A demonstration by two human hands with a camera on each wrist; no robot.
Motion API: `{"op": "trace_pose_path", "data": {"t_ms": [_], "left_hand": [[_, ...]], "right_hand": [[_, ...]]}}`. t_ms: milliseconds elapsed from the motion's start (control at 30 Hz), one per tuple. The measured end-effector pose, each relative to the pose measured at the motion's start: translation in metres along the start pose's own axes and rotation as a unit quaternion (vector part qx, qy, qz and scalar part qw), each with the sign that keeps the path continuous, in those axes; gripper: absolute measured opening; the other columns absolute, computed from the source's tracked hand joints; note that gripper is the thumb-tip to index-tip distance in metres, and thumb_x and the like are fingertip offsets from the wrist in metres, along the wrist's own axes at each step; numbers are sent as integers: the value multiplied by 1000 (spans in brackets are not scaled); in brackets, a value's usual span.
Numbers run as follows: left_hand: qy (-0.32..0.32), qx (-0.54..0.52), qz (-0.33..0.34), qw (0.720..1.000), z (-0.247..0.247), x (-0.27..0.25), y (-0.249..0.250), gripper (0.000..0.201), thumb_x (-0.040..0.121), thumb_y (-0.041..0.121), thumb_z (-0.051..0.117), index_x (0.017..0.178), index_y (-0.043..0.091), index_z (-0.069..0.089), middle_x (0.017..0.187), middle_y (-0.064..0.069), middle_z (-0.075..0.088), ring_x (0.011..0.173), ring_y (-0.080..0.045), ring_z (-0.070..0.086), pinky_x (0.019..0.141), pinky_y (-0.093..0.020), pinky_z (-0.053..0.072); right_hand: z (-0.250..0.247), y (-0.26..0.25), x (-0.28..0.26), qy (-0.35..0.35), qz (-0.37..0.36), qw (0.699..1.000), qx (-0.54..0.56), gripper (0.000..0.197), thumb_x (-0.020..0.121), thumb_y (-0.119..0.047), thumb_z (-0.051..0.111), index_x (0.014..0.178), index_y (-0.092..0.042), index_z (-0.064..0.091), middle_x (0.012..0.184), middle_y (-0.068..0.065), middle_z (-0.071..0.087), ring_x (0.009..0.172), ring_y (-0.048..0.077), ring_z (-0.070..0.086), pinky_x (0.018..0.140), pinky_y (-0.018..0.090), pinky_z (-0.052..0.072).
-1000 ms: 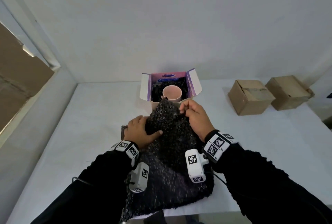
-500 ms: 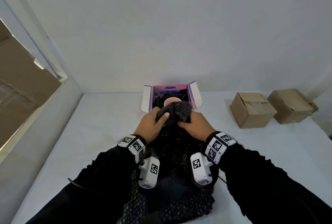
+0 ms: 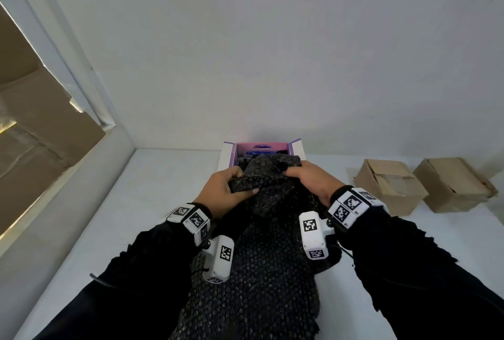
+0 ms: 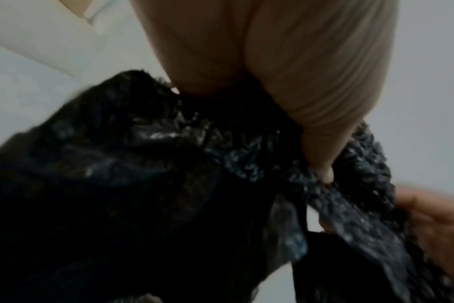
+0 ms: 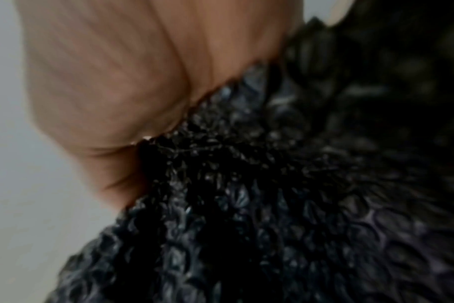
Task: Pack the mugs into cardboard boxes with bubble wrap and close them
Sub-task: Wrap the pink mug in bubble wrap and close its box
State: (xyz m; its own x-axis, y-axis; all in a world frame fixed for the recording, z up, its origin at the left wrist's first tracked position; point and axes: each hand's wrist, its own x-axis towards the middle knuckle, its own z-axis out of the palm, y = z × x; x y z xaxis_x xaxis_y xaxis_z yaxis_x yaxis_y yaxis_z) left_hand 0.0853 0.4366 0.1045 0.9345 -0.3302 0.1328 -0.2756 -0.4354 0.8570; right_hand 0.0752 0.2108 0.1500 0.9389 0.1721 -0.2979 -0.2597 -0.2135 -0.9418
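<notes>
A long sheet of black bubble wrap point(image 3: 256, 271) runs from the table's near edge up to an open white box with a purple inside point(image 3: 261, 147) at the back. My left hand point(image 3: 223, 192) grips the sheet's bunched far end on its left side. My right hand point(image 3: 311, 178) grips the same end on its right side, at the box's mouth. The bunched wrap covers the box opening, so the mug is hidden. Both wrist views are blurred and show my palms against the black wrap point(image 4: 169, 184) point(image 5: 298, 205).
Two closed brown cardboard boxes point(image 3: 390, 187) point(image 3: 455, 184) stand on the white table point(image 3: 136, 203) at the right. A white wall runs close behind the open box. A ledge with brown cardboard point(image 3: 35, 121) lines the left side.
Both hands have lifted the far end of the bubble wrap off the table and carried it forward over the box; the pink mug seen before is now covered.
</notes>
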Motion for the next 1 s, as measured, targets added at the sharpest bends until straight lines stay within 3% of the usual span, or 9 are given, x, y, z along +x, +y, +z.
{"op": "trace_pose_path", "data": {"t_ms": [100, 200, 300, 433, 600, 733, 800, 900, 1000], "left_hand": [[23, 76, 49, 996, 0, 2, 9, 30, 79, 40, 75, 91, 29, 49, 73, 14, 61, 66, 4, 56, 64, -18, 44], [-12, 163, 65, 984, -6, 4, 14, 55, 72, 70, 63, 116, 39, 55, 86, 10, 71, 80, -5, 66, 74, -25, 53], [-20, 236, 86, 968, -12, 7, 18, 47, 66, 78, 58, 78, 33, 66, 59, 11, 59, 58, -3, 57, 58, -26, 46], [30, 255, 168, 952, -10, 10, 11, 33, 70, 48, 78, 68, 19, 62, 76, 9, 48, 60, -10, 51, 56, -25, 43], [31, 249, 125, 960, 0, 9, 11, 55, 73, 11, 70, 121, 20, 45, 106, -6, 63, 85, -31, 64, 66, -29, 45], [36, 290, 94, 952, 3, 17, 14, 81, 74, 4, 61, 139, 36, 26, 126, -4, 60, 102, -29, 60, 74, -36, 51], [51, 312, 96, 944, -1, 24, 16, 73, 76, 13, 60, 140, 33, 30, 125, -1, 57, 109, -25, 54, 75, -41, 53], [105, 364, 131, 916, -10, 32, 16, 50, 86, 53, 55, 129, 30, 45, 105, 2, 54, 99, -17, 50, 63, -30, 48], [114, 385, 161, 902, -11, 42, 15, 48, 90, 63, 38, 100, 23, 62, 89, 2, 52, 88, -19, 51, 56, -26, 37]], "right_hand": [[-8, -6, -4, -136, -58, 989, -6, 38, 80, -9, 76, 116, -14, 67, 112, 5, 72, 106, 20, 67, 96, 31, 51], [-15, -2, 5, -105, -70, 958, -259, 38, 69, -8, 84, 101, -24, 71, 90, -11, 73, 89, 6, 67, 84, 17, 49], [-19, 3, 11, -33, -60, 900, -431, 15, 75, -13, 74, 88, -8, 68, 83, 5, 66, 84, 23, 64, 71, 27, 46], [-16, -2, 7, -58, -35, 944, -323, 8, 86, -4, 56, 90, -7, 63, 79, 3, 62, 73, 15, 58, 67, 24, 44], [-19, -2, 17, -39, -13, 965, -259, 14, 82, -7, 56, 72, -17, 54, 67, 2, 58, 66, 20, 55, 68, 28, 43], [-30, -13, 30, -58, -39, 966, -249, 32, 76, -58, 68, 104, -44, 61, 123, -6, 63, 117, 15, 54, 110, 36, 32], [-35, -22, 41, -43, -39, 963, -264, 44, 70, -73, 52, 107, -50, 61, 133, 0, 58, 129, 24, 44, 115, 49, 17], [-48, -38, 58, -3, -67, 907, -416, 32, 88, -45, 36, 106, -29, 57, 124, -2, 58, 120, 21, 44, 101, 42, 20], [-55, -48, 65, 36, -152, 862, -482, 18, 84, -27, 48, 98, -37, 49, 101, -14, 62, 106, 13, 47, 88, 37, 19]]}}
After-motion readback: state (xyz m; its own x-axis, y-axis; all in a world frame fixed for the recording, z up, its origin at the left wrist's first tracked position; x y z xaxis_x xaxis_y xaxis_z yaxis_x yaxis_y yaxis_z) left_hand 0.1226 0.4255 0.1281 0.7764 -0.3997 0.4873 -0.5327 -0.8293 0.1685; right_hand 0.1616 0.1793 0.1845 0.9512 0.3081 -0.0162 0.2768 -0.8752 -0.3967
